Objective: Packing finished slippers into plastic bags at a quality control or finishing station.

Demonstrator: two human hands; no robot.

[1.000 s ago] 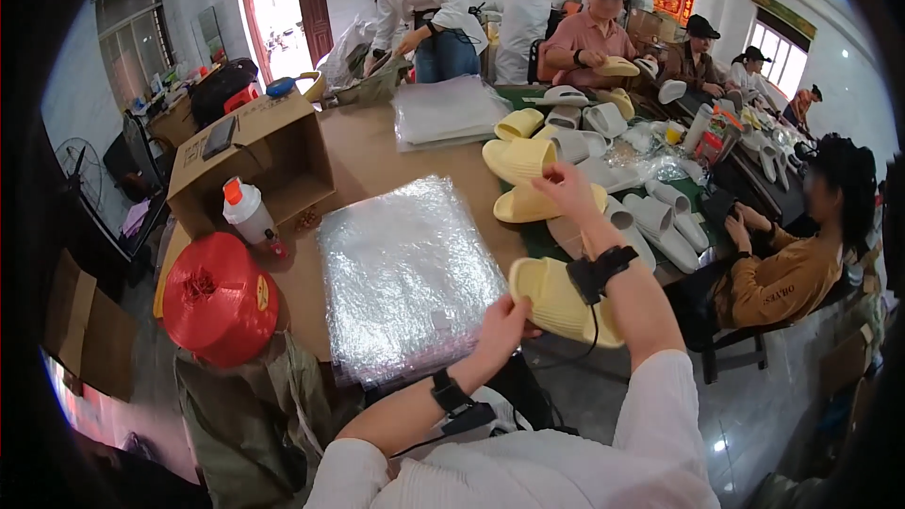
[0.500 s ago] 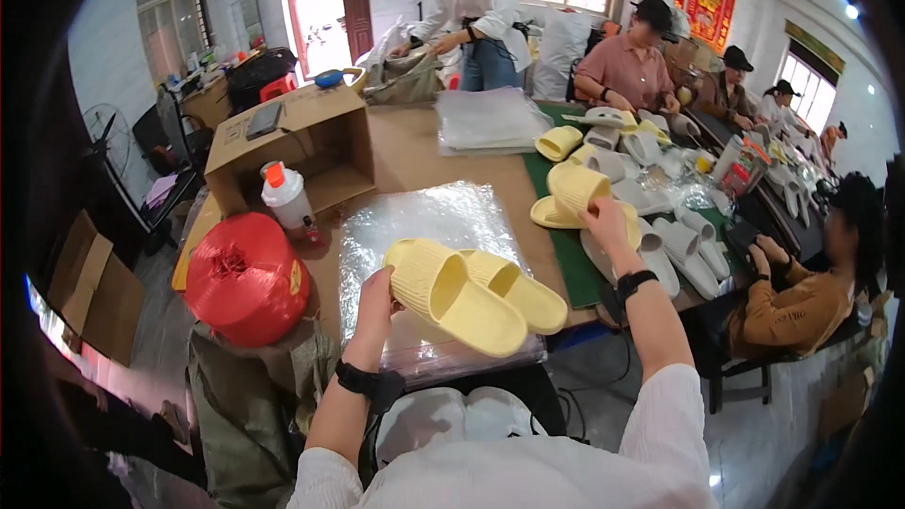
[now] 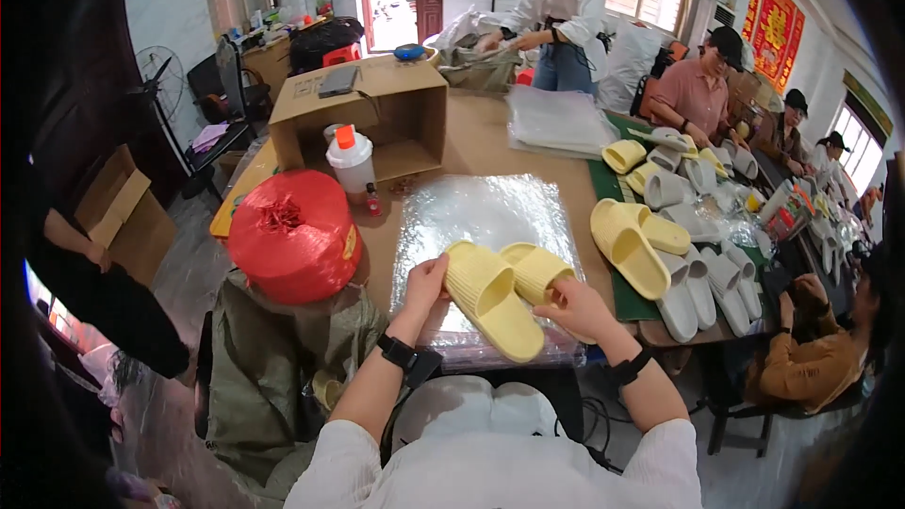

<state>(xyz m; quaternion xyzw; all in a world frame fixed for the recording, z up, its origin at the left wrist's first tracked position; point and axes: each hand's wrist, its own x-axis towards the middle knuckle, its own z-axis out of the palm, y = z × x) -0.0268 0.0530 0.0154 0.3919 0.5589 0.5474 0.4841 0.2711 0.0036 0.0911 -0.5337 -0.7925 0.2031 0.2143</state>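
Observation:
In front of my body is a pair of yellow slippers, held above a stack of clear plastic bags (image 3: 490, 207). My left hand (image 3: 426, 287) grips the front yellow slipper (image 3: 490, 306) by its strap side. Behind it, the second yellow slipper (image 3: 535, 269) partly overlaps the first, and my right hand (image 3: 577, 309) has its fingers closed on its right side. My right fingertips are partly hidden against the strap. To the right, more yellow slippers (image 3: 630, 245) lie at the edge of the green mat, beside grey slippers (image 3: 681, 297).
A big red roll of plastic twine (image 3: 292, 240), a white bottle with an orange cap (image 3: 351, 160) and an open cardboard box (image 3: 377, 99) stand on the left. Another plastic bag stack (image 3: 561, 123) lies farther back. Several co-workers surround the table; a sack (image 3: 255, 368) hangs near my left.
My right hand has let go of a yellow slipper at the right pile and come left onto the held pair. The view has turned, so the table appears shifted right.

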